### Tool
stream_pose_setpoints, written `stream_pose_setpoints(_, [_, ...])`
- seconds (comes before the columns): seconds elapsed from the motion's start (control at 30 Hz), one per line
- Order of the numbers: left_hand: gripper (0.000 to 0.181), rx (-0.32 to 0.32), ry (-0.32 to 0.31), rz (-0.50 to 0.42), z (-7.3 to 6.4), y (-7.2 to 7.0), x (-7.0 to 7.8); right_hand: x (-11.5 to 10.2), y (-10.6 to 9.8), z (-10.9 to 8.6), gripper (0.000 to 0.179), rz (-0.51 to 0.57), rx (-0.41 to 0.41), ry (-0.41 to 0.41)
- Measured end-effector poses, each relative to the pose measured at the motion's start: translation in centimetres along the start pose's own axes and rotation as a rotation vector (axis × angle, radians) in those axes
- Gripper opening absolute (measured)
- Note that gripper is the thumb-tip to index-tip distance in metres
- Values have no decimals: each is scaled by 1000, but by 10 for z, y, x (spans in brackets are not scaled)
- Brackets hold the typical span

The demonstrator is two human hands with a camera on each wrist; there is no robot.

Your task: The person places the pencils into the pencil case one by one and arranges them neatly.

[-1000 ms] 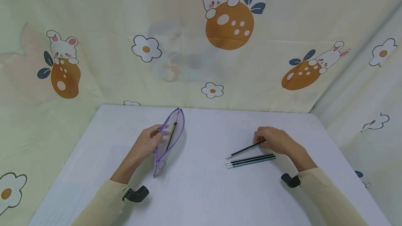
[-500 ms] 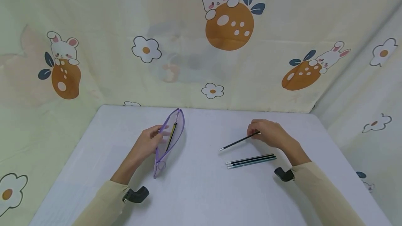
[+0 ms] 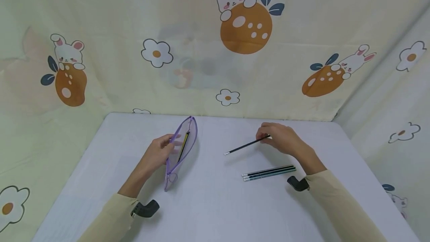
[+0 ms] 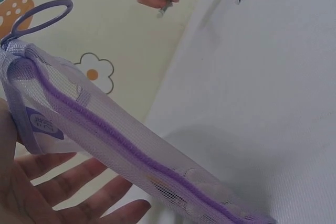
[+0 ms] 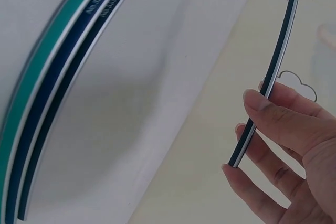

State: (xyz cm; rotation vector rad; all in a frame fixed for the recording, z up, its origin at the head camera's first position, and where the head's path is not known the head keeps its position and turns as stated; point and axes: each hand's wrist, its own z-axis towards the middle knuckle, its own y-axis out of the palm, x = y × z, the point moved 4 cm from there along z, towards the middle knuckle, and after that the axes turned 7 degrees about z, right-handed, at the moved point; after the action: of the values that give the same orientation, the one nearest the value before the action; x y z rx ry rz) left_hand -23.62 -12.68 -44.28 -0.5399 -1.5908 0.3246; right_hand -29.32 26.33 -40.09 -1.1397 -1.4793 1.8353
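My left hand (image 3: 158, 154) holds a see-through mesh pencil case (image 4: 113, 129) with purple trim, its mouth spread wide in the head view. Inside the case lies a black-and-yellow pencil (image 3: 183, 145). In the left wrist view the thumb is at the case's end and the other fingers spread behind the mesh. My right hand (image 3: 282, 139) pinches a dark pencil (image 3: 246, 145) near one end, raised above the table, its white-tipped end toward the case. In the right wrist view, thumb and fingertips grip this pencil's lower part (image 5: 262, 95).
Several pencils (image 3: 268, 173), dark and teal, lie side by side on the white table (image 3: 215, 204) below my right hand. A purple loop (image 4: 44, 17) hangs off the case's end. Behind the table hangs a cream curtain (image 3: 188, 18) printed with rabbits and flowers.
My right hand has moved left and away from me with the pencil, rising off from the other pencils. The left hand and pencil case have stayed in place.
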Motion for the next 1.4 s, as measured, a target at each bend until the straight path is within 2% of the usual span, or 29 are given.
stream_pose_setpoints(0.27, [41,-5,-11,10,0,1,2,-15,-7,8,19,-27,66,-54])
stream_pose_setpoints(0.57, [40,-10,-13,5,0,2,1,-35,-15,19,18,-11,129,-138])
stream_pose_setpoints(0.87, [42,-13,-13,1,1,3,1,-53,-23,34,18,2,139,-227])
stream_pose_setpoints(1.4, [42,-23,-7,-1,0,2,3,-82,-28,63,16,53,105,-300])
